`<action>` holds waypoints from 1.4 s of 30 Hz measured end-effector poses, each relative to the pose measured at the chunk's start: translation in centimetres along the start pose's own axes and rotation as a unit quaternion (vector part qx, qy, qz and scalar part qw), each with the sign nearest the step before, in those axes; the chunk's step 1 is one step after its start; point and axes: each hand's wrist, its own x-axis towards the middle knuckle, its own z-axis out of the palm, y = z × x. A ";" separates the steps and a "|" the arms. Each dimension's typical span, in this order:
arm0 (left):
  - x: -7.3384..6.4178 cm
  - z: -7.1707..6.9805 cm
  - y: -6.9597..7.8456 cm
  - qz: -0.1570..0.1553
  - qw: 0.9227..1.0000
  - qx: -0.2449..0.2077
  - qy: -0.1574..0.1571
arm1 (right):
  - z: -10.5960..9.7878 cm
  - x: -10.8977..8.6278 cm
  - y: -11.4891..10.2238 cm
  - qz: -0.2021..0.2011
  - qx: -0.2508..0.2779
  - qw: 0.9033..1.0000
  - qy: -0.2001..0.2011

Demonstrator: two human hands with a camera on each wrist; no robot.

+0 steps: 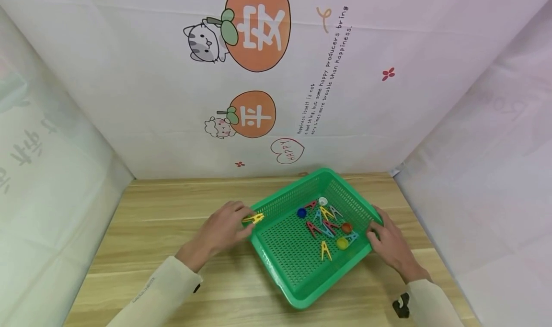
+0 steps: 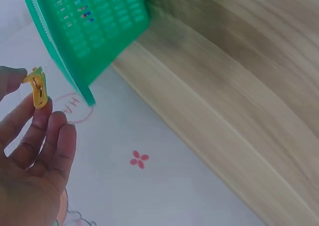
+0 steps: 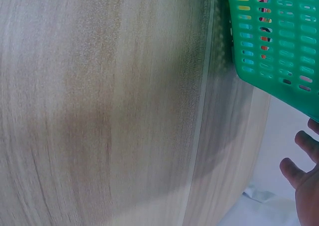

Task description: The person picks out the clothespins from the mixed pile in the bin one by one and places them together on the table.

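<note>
Key relation: yellow clip [image 1: 254, 218] against the left corner of the green basket [image 1: 340, 273]. From the head view the clip overlaps the rim there; from the left wrist it shows just beside the basket wall, with a gap between. Contact with the rim not seen. Long axis of the clip runs roughly left to right, one end toward the basket interior, the other toward the palm.

Left hand [image 1: 224, 226]: thumb and fingertips pinch the clip; the other fingers extend loosely below it. This is the nearer hand by far; the right is across the basket, well apart from the clip.

Right hand [image 1: 390, 243]: at the opposite rim, thumb on the inner side, appears to grip the edge. Right wrist view cuts off most of this hand; only some fingers show, below the basket wall.

Basket sits between the hands above the wooden counter [image 1: 172, 221], turned so one corner points toward the person. Whether it rests flat, cannot tell.

Contents: loose clips [image 1: 326, 251] in several colours, plus a blue cap [image 1: 302, 212], white cap [image 1: 323, 201], orange cap [image 1: 347, 228] and yellow cap [image 1: 342, 243], mostly toward the right hand's side.
</note>
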 end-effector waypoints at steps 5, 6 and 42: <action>-1.0 -0.4 -1.4 -0.014 0.999 -0.002 0.029 | 0.0 0.1 0.0 0.004 0.000 1.000 -0.006; -1.2 -0.5 -1.7 -0.019 0.999 -0.005 0.035 | 0.0 0.1 0.0 0.004 0.000 1.000 -0.006; -8.0 1.6 -13.7 -0.245 0.964 -0.022 0.098 | 0.0 0.0 -0.4 0.006 -0.016 1.000 -0.001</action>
